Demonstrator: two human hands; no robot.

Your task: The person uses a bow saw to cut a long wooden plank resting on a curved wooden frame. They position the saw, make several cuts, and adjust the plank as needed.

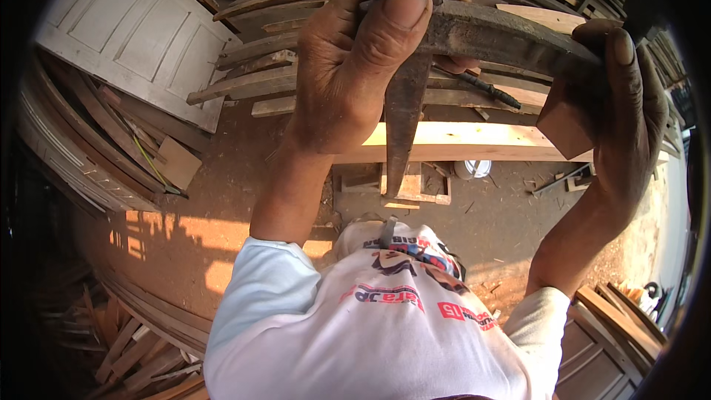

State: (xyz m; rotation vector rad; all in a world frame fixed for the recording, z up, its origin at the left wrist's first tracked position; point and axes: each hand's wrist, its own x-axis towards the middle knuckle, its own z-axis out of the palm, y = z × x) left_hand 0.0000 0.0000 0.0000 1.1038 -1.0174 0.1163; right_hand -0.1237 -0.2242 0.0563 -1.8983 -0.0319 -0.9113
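Close to the camera is a dark, worn frame-like tool of two crossing bars; its exact kind cannot be told. My left hand (348, 59) is closed around the crossing, thumb pressed on the tapering upright bar (406, 118). From there the dark crossbar (511, 37) runs right to my right hand (629, 111), which is closed about its far end. A brown squared wooden block (566, 118) shows beside my right palm; how it joins the bar is hidden. Behind, a long pale timber (459, 141) lies crosswise, and a dark ridged rod (481, 89) rests on boards.
Stacked boards (274, 4) fill the far side. A white panelled door (141, 30) leans at far left above curved planks (89, 133). Below the timber are a small wooden frame (422, 189) and a white bucket (472, 169). Wood scraps (141, 355) lie at lower left.
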